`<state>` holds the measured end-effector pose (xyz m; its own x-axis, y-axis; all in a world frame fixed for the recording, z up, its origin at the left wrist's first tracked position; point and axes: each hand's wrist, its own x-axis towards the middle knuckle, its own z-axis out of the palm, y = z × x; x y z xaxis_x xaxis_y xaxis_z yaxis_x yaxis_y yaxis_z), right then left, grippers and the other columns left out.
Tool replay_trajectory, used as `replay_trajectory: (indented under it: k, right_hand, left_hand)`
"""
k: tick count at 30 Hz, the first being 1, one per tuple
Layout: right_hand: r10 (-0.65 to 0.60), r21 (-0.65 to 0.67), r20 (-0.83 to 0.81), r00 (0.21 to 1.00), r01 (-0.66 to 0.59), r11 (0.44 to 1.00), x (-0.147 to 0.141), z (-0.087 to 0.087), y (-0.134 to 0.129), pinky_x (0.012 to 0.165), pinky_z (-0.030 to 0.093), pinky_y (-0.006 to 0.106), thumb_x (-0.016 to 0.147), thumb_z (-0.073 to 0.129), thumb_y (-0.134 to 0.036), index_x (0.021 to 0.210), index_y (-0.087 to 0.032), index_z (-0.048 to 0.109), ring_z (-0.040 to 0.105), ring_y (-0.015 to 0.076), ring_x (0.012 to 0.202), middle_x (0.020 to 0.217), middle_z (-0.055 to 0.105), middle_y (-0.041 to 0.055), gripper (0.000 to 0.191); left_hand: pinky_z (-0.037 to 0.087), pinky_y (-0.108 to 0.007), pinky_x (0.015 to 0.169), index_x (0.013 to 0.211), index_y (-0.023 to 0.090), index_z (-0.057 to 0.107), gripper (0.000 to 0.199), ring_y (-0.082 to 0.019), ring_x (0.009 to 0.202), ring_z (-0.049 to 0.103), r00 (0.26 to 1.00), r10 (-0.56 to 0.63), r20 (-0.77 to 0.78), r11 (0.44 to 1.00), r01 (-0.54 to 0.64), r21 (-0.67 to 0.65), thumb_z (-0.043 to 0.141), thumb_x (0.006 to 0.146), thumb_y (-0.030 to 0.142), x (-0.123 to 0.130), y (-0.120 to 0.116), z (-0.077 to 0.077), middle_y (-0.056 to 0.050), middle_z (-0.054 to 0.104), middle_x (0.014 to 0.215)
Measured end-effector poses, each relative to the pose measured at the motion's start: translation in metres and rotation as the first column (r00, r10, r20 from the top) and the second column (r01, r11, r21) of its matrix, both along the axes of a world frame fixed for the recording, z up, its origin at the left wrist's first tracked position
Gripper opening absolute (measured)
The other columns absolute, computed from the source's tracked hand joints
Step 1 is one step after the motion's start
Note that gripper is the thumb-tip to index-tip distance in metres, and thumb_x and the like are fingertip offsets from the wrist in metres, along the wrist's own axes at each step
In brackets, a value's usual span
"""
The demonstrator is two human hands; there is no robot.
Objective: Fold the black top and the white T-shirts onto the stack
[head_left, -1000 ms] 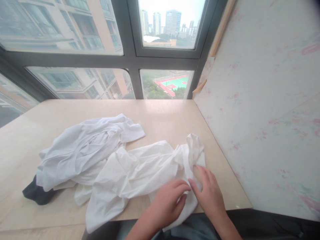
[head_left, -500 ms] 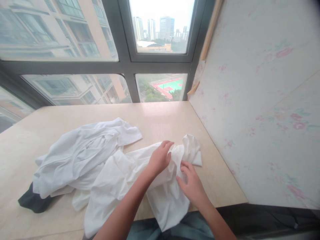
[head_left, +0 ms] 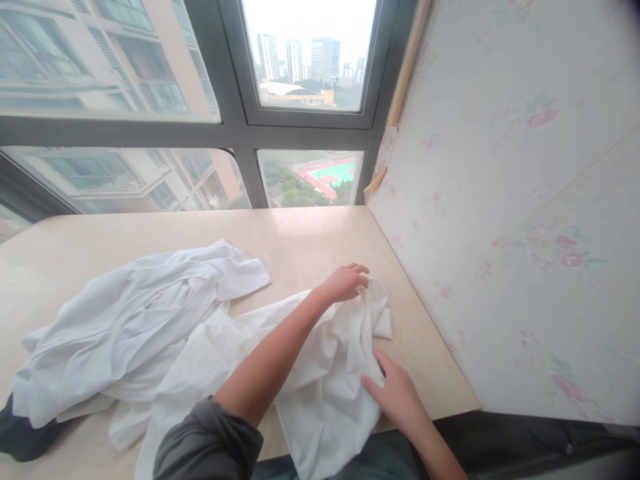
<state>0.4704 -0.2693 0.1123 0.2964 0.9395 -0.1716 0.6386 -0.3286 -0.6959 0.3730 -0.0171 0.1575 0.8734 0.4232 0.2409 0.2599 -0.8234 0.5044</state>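
A creased white garment [head_left: 325, 360] lies across the front right of the pale ledge, its lower part hanging over the front edge. My left hand [head_left: 346, 283] reaches to its far right end, fingers curled down on the fabric there. At the near right edge, my right hand [head_left: 400, 395] has the cloth between thumb and fingers; part of those fingers is hidden. To the left lies a second, cooler-white garment [head_left: 135, 313], crumpled in a heap and overlapping the first one's left side.
A piece of black cloth [head_left: 30, 430] pokes out under the heap at the left. The ledge [head_left: 310, 240] ends at a grey-framed window [head_left: 300, 137] behind and a floral-papered wall [head_left: 500, 200] on the right.
My left hand has moved right and farther back along the white garment. My right hand has come slightly nearer, and the fabric between them is spread wider. The view has shifted right.
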Motion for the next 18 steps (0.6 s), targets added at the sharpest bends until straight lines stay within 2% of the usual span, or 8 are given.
replay_trajectory:
  k: [3, 6, 8, 10, 12, 15, 17, 18]
  right_hand:
    - [-0.029, 0.037, -0.081, 0.996, 0.033, 0.999, 0.02, 0.006, -0.001, 0.074, 0.052, 0.036, 0.075, 0.06, -0.035, 0.09, -0.02, 0.073, 0.069, 0.0267, 0.081, 0.089, 0.074, 0.0071, 0.025]
    - [-0.144, 0.109, -0.31, 0.94, 0.185, 0.977, 0.039, 0.014, 0.004, 0.068, 0.052, 0.033, 0.075, 0.065, -0.042, 0.085, -0.017, 0.071, 0.067, 0.0241, 0.074, 0.079, 0.072, 0.0057, 0.028]
    - [-0.24, 0.165, -0.477, 0.846, 0.354, 0.921, 0.046, 0.018, 0.015, 0.067, 0.052, 0.03, 0.074, 0.07, -0.049, 0.088, -0.016, 0.067, 0.066, 0.0226, 0.075, 0.079, 0.07, 0.0057, 0.035]
    - [-0.291, 0.238, -0.566, 0.771, 0.491, 0.838, 0.048, 0.025, 0.034, 0.067, 0.05, 0.028, 0.074, 0.072, -0.054, 0.089, -0.017, 0.062, 0.064, 0.0198, 0.075, 0.08, 0.067, 0.0043, 0.041]
    - [-0.287, 0.339, -0.554, 0.782, 0.527, 0.78, 0.046, 0.035, 0.058, 0.065, 0.048, 0.026, 0.075, 0.07, -0.058, 0.089, -0.018, 0.058, 0.061, 0.0169, 0.071, 0.079, 0.064, 0.0022, 0.043]
    - [-0.268, 0.539, -0.384, 0.884, 0.45, 0.712, 0.042, 0.061, 0.098, 0.064, 0.046, 0.026, 0.082, 0.062, -0.06, 0.089, -0.019, 0.054, 0.059, 0.0156, 0.07, 0.081, 0.062, 0.002, 0.042]
    - [-0.273, 0.643, -0.242, 0.931, 0.365, 0.673, 0.043, 0.088, 0.125, 0.064, 0.045, 0.026, 0.087, 0.056, -0.058, 0.089, -0.02, 0.053, 0.059, 0.0158, 0.069, 0.078, 0.062, 0.0016, 0.039]
    - [-0.275, 0.682, -0.181, 0.944, 0.322, 0.657, 0.046, 0.104, 0.137, 0.064, 0.044, 0.026, 0.088, 0.055, -0.057, 0.088, -0.02, 0.053, 0.058, 0.0158, 0.068, 0.074, 0.061, 0.0008, 0.037]
  left_hand:
    - [0.045, -0.038, 0.101, 0.079, 0.018, 0.067, 0.013, -0.023, 0.116, 0.06, 0.99, 0.084, 0.11, 0.994, -0.075, -0.084, 0.064, 0.074, 0.006, -0.019, 0.009, 0.005, -0.01, 0.068, 0.121]
    - [0.045, -0.04, 0.102, 0.08, 0.018, 0.061, 0.002, -0.024, 0.119, 0.059, 0.944, 0.236, 0.232, 0.964, -0.196, -0.181, 0.061, 0.082, 0.018, -0.057, 0.019, 0.021, -0.012, 0.066, 0.126]
    - [0.046, -0.041, 0.1, 0.08, 0.019, 0.056, 0.011, -0.026, 0.123, 0.057, 0.897, 0.33, 0.293, 0.935, -0.268, -0.232, 0.058, 0.086, 0.028, -0.083, 0.023, 0.038, -0.014, 0.062, 0.134]
    - [0.048, -0.042, 0.097, 0.081, 0.02, 0.051, 0.017, -0.027, 0.125, 0.055, 0.847, 0.403, 0.347, 0.907, -0.318, -0.277, 0.057, 0.087, 0.035, -0.106, 0.021, 0.06, -0.014, 0.057, 0.139]
    - [0.049, -0.04, 0.094, 0.08, 0.021, 0.048, 0.022, -0.027, 0.124, 0.056, 0.789, 0.449, 0.419, 0.885, -0.329, -0.328, 0.06, 0.085, 0.038, -0.123, 0.014, 0.086, -0.014, 0.057, 0.139]
    - [0.049, -0.037, 0.092, 0.081, 0.022, 0.045, 0.029, -0.026, 0.12, 0.058, 0.701, 0.471, 0.536, 0.88, -0.332, -0.34, 0.065, 0.082, 0.043, -0.144, 0.003, 0.126, -0.012, 0.062, 0.134]
    - [0.048, -0.033, 0.087, 0.082, 0.022, 0.045, 0.029, -0.023, 0.111, 0.062, 0.648, 0.5, 0.574, 0.862, -0.435, -0.259, 0.063, 0.084, 0.045, -0.159, -0.001, 0.152, -0.009, 0.067, 0.121]
    - [0.048, -0.03, 0.082, 0.083, 0.022, 0.046, 0.028, -0.021, 0.101, 0.064, 0.614, 0.53, 0.585, 0.829, -0.52, -0.205, 0.062, 0.086, 0.046, -0.168, -0.001, 0.164, -0.007, 0.07, 0.109]
